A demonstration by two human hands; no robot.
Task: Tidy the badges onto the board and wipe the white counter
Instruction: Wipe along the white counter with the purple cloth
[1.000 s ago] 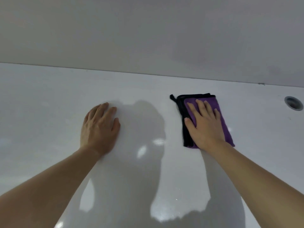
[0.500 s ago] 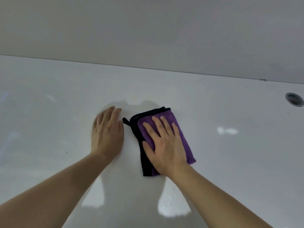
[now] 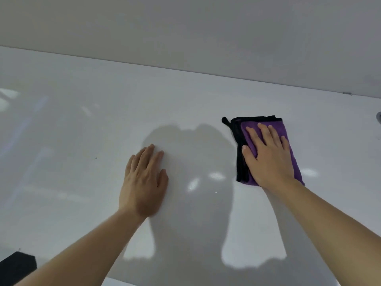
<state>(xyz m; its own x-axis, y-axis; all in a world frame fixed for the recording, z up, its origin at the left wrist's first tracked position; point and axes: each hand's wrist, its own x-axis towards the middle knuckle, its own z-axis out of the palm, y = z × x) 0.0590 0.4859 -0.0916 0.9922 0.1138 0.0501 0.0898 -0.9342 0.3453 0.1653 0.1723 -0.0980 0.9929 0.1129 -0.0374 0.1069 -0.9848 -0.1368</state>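
A folded purple cloth with a black edge (image 3: 288,133) lies on the glossy white counter (image 3: 82,131), right of centre. My right hand (image 3: 268,157) presses flat on the cloth with straight, spread fingers, covering most of it. My left hand (image 3: 144,182) rests palm down on the bare counter, well left of the cloth, fingers straight. No badges or board show plainly.
A grey wall (image 3: 185,27) rises behind the counter's back edge. A round metal fitting (image 3: 379,117) is cut off at the right edge. A black block's corner (image 3: 16,267) shows at the lower left. Light reflections dot the surface.
My right hand slid the cloth left until it sat next to my left hand, then back to the right. My left hand stayed flat in about the same spot.
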